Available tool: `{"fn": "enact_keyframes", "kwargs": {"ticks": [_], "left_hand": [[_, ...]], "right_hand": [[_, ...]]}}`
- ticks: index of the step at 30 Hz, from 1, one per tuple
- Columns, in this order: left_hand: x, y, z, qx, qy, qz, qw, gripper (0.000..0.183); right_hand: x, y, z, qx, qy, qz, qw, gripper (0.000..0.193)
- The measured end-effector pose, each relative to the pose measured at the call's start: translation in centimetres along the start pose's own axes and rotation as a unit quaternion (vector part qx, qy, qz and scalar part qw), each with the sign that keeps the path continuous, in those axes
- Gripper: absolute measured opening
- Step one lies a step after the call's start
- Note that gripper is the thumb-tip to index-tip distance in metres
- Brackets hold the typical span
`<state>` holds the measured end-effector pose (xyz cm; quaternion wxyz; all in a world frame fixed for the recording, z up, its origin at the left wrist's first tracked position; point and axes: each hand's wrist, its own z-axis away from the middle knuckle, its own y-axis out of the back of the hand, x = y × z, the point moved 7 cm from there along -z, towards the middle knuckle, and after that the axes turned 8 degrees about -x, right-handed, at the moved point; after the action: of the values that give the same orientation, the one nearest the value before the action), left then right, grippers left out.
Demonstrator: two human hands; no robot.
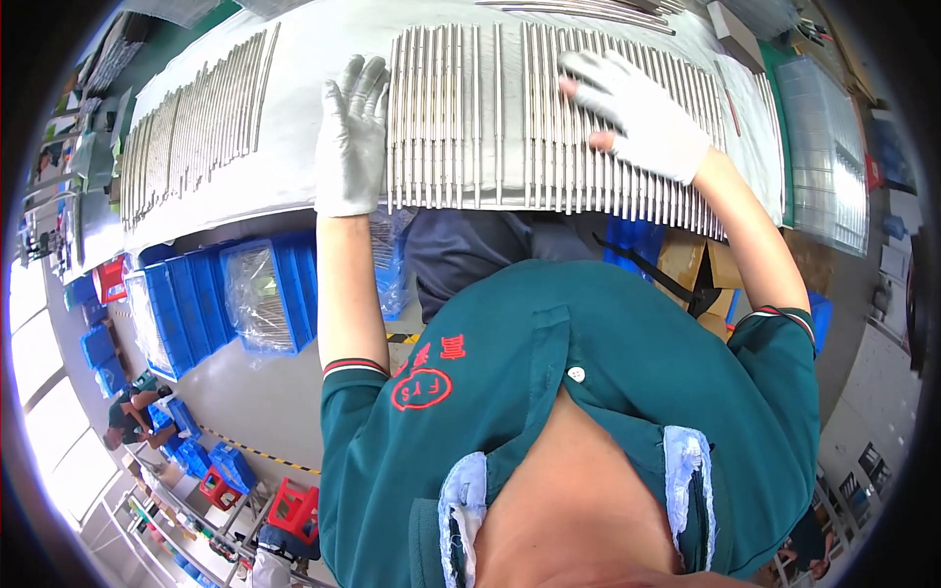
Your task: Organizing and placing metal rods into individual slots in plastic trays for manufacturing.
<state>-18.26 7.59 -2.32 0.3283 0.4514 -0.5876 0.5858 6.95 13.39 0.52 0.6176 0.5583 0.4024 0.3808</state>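
Note:
Several slim metal rods lie side by side on a white-covered table (294, 176), in a left group (426, 118) and a wider right group (549, 137), with a few spaced rods between them. My left hand (353, 142), in a white glove, rests along the outer left edge of the left group, fingers stretched out and pointing away from me. My right hand (637, 113) lies flat across the right group, fingers spread; its white glove leaves the thumb and a fingertip bare. Neither hand grasps a rod.
Another row of rods (206, 122) lies at the table's left. More rods (588, 12) and a grey box (735, 34) sit at the far edge. Clear plastic trays (823, 152) are stacked at right. Blue crates (201, 304) stand below the table on the left.

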Motion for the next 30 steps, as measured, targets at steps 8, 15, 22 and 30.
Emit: {"fn": "enact_keyframes", "kwargs": {"ticks": [8,15,22,30], "left_hand": [[-0.5,-1.4,-0.1,0.01,0.031,0.044,0.999,0.07],[0.3,-4.6,-0.4,-0.049,0.052,-0.202,0.977,0.064],[-1.4,-7.2,-6.1,-0.146,-0.189,-0.659,0.713,0.044],[-1.4,-9.4,-8.9,-0.176,-0.188,-0.651,0.714,0.028]], "right_hand": [[4.2,0.3,-0.4,0.021,-0.106,0.001,0.994,0.049],[2.3,0.7,-5.4,0.085,-0.096,0.004,0.992,0.048],[1.6,2.4,-7.4,0.046,-0.196,-0.071,0.977,0.044],[2.6,2.9,-8.1,0.089,-0.212,-0.044,0.972,0.042]]}}
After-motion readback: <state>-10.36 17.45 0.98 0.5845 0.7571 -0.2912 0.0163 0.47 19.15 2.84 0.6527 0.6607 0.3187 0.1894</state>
